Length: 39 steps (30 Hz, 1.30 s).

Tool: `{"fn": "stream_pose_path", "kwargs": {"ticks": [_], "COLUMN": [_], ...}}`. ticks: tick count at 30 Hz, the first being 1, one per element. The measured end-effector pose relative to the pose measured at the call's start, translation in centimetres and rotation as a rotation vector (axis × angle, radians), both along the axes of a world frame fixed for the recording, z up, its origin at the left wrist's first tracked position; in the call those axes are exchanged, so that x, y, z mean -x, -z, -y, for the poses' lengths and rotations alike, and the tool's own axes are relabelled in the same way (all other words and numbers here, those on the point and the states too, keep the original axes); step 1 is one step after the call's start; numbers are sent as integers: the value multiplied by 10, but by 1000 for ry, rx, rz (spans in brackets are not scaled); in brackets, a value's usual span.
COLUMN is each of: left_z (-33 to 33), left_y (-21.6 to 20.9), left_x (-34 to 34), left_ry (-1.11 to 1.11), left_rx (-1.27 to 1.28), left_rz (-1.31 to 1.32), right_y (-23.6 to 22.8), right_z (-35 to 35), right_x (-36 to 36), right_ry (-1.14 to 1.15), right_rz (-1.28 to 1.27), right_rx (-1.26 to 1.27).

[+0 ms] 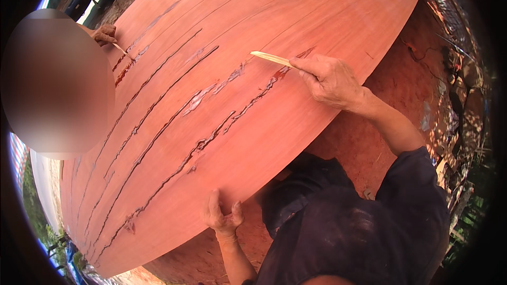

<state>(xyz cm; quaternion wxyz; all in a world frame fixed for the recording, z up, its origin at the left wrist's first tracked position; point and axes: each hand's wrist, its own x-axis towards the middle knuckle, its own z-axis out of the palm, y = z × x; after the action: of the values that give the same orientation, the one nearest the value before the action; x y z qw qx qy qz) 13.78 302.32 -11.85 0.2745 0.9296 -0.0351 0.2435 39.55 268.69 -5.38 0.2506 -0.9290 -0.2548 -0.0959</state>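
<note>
At left, a co-worker's head (pixel 58 84) hides some planking (pixel 256 132).

A loose navy-black shirt (pixel 317 248) is worn, its cloth creased and marked at the front by a paler, dusty-looking patch (pixel 353 222). The right sleeve (pixel 409 177) is finished near the elbow, and the right forearm (pixel 391 121) and right hand (pixel 334 80) are left bare. The left forearm (pixel 234 256) and left hand (pixel 223 219) are likewise uncovered. Dark, folded legwear (pixel 311 187) is partly hidden by shadow.
</note>
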Motion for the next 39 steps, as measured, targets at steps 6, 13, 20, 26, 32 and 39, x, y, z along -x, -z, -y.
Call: {"fn": "stream_pose_path", "kwargs": {"ticks": [6, 13, 20, 26, 32, 39], "left_z": [2, -1, 2, 3, 0, -14], "left_y": [-2, 0, -5, -5, 1, 19], "left_x": [8, 3, 3, 2, 5, 18], "left_ry": [-38, -2, -18, -23, -16, 38], "left_rx": [65, 54, 48, 52, 48, 32], "left_rz": [-98, -23, -71, -59, -36, -178], "right_y": [14, -10, -6, -18, -36, -40], "right_z": [-26, -13, -28, -18, -25, -28], "right_x": [9, 19, -4, 1, -8, -12], "right_ry": [-1, -60, -105, -144, -165, -272], "right_rz": [-20, -131, -25, -115, -111, -278], "right_rx": [59, 218, 194, 380, 420, 500]}}
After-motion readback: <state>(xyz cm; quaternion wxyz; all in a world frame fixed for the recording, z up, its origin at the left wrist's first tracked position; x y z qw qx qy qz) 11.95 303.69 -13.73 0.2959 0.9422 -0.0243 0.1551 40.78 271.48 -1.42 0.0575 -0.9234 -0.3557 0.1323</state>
